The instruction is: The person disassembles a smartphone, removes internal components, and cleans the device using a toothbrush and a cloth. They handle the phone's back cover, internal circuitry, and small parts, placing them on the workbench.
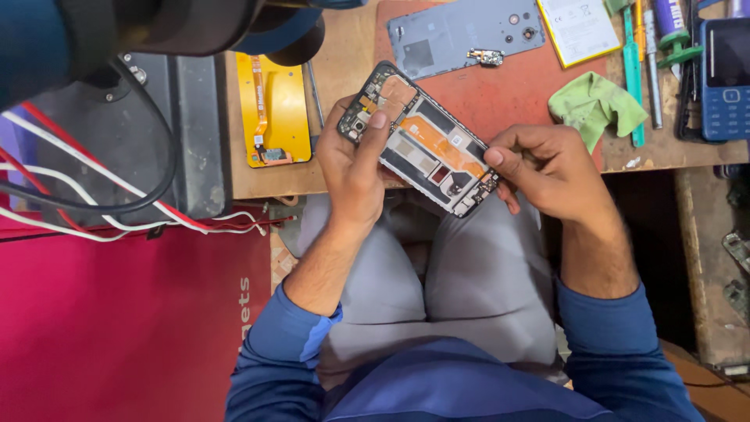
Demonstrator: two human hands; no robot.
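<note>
An opened phone (422, 141) is clamped by the left hand (353, 168) and right hand (543, 168); its lower edge is hidden by fingers (494, 156).

I see a wooden bench (344, 176) with a red mat (500, 94), and a crimson cloth (117, 328) at the left.

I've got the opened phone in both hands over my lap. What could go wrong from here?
1. The opened phone is held off the desk edge, over the lap; a slip from the left hand could drop it.
2. The right hand fingertips press by the orange flex cable, which might tear.
3. The small loose board could get knocked away.
</note>
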